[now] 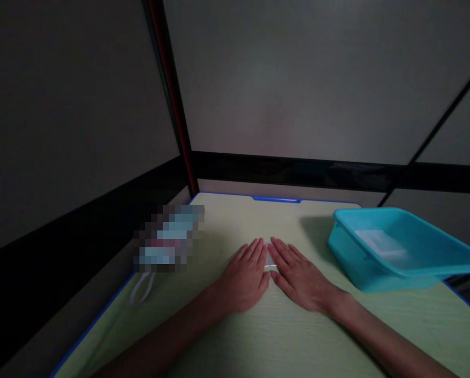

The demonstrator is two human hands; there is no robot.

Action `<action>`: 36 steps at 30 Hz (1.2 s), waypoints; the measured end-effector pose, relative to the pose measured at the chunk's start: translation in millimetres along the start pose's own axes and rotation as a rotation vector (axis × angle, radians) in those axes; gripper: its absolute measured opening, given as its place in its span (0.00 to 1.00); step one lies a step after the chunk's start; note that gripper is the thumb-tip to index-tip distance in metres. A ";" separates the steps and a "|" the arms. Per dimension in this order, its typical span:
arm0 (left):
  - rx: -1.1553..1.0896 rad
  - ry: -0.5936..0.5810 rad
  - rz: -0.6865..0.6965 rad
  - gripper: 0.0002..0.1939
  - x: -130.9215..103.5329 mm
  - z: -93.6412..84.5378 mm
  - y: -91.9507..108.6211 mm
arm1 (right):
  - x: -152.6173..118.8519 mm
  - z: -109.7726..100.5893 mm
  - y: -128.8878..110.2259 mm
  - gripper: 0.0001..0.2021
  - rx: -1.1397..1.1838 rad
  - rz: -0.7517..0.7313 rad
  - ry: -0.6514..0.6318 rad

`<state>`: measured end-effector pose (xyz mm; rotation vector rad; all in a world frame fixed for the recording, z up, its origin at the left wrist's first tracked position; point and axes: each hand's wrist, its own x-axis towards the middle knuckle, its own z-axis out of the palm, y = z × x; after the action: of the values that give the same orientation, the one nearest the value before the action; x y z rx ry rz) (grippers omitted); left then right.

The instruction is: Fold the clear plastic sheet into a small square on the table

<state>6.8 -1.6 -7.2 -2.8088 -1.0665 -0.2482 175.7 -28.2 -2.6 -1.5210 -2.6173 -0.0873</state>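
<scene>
Side by side near the middle of the table, my left hand and my right hand lie flat, palms down, fingers stretched forward. Between them a small white flat piece, perhaps paper or cloth, shows; most of it is hidden under the fingers, so I cannot tell its kind. The fingers of both hands rest over its edges, pressing rather than gripping it. Both thumbs point inward and nearly meet just below its near edge.
A turquoise plastic basin stands at the right with something white and flat inside. On the left lies a pixelated object with a white cord loop. The pale table has a blue edge, with walls behind and to the left.
</scene>
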 end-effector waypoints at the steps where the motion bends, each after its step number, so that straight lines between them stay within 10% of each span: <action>1: 0.001 -0.001 0.002 0.26 -0.1 -0.4 -0.2 | 0.1 0.1 0.1 0.27 0.000 -0.001 0.002; 36: -0.200 -0.110 0.015 0.25 -0.6 -10.2 -16.4 | -2.8 3.7 4.7 0.29 0.061 0.028 0.057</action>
<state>-5.7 8.4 3.7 -3.0388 -1.0987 -0.2124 180.9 -27.9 -6.7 -1.5114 -2.5305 -0.0468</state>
